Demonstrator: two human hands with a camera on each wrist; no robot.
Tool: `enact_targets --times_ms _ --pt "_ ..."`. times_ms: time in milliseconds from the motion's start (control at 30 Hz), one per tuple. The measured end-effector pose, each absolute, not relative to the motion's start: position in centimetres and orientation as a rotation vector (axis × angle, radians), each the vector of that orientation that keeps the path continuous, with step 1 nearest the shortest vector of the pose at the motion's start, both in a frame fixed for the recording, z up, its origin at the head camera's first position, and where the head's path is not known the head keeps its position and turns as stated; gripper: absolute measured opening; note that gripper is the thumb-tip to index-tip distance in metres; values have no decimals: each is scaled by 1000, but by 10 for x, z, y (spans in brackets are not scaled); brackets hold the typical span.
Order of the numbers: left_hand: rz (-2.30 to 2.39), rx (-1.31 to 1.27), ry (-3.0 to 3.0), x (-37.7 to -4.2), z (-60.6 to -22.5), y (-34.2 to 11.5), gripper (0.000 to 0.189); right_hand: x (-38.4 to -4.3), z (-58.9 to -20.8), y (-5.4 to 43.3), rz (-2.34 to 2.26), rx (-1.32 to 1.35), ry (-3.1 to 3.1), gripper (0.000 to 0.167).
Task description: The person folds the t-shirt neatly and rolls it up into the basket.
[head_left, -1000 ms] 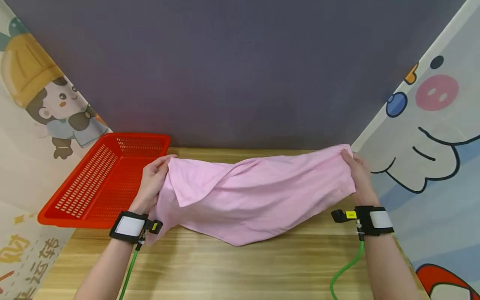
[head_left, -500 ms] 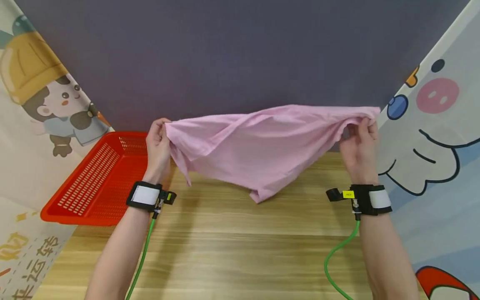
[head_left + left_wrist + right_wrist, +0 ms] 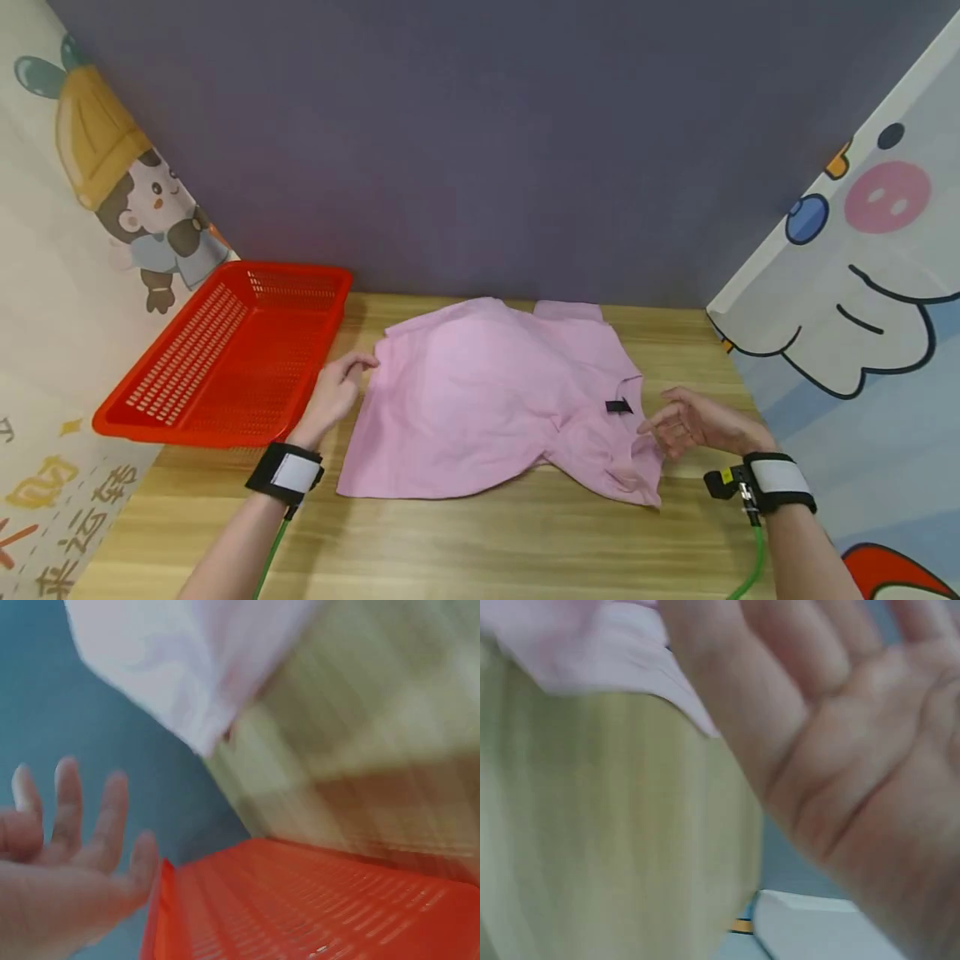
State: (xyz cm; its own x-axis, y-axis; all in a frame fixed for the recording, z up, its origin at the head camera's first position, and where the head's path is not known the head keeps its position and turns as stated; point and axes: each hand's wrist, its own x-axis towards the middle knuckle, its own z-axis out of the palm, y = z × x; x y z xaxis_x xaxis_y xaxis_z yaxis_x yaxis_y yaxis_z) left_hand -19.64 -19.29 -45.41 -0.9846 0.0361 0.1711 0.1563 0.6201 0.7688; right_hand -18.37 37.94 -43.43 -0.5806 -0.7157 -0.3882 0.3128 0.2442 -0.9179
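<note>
A pink T-shirt (image 3: 480, 392) lies spread on the wooden table, its hem to the left and its neckline with a black label (image 3: 618, 407) to the right. One sleeve points to the back, the other to the front right. My left hand (image 3: 335, 393) is beside the hem, fingers extended; the left wrist view shows its fingers (image 3: 69, 802) spread and holding nothing. By the collar, my right hand (image 3: 693, 423) has loosely bent fingers, the tips overlapping the shirt's edge in the head view. In the right wrist view the right palm (image 3: 870, 750) faces the camera with nothing in it.
A red plastic basket (image 3: 217, 437) with slotted sides stands at the left, close to my left forearm. A dark grey panel (image 3: 510, 150) rises behind the table (image 3: 480, 542). Printed walls (image 3: 840, 283) flank it, and green cables (image 3: 757, 554) trail from the wrist straps.
Both hands lifted the T-shirt off the table, stretched between them, and then let it go. Now it lies spread flat, and the hands have come down to its left and right ends.
</note>
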Motion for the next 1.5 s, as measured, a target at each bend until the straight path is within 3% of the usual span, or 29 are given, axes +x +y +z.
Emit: enact_targets --times_ms 67,233,367,533,667,1000,1167,1333,1500 --pt "-1274 -271 -2727 -196 -464 -185 27 -186 -442 374 -1405 -225 1892 67" --pt "-1181 -589 -2805 -191 -491 -172 22 -194 -463 349 -1071 -115 2653 44" --pt "-1063 -740 -2907 -183 -510 -170 38 -193 -484 332 -921 -177 2915 34" --pt "-1018 -757 -3071 -180 -525 -171 70 -187 -506 318 -931 -380 2845 54" --pt "-935 -774 -3201 -184 -530 -170 88 -184 -518 317 -777 -360 2796 74" --pt "-863 -736 -3290 -188 -528 -164 103 -186 -527 330 -682 -266 3004 56" --pt "-904 -760 -3301 -185 -525 -165 114 -175 -503 325 -692 -225 3035 23" --pt "-900 -748 -3320 -186 -523 -167 116 -173 -489 320 -579 -223 2821 27" --pt "-900 -747 -3324 -186 -521 -166 115 -178 -498 309 -695 -467 2842 26"
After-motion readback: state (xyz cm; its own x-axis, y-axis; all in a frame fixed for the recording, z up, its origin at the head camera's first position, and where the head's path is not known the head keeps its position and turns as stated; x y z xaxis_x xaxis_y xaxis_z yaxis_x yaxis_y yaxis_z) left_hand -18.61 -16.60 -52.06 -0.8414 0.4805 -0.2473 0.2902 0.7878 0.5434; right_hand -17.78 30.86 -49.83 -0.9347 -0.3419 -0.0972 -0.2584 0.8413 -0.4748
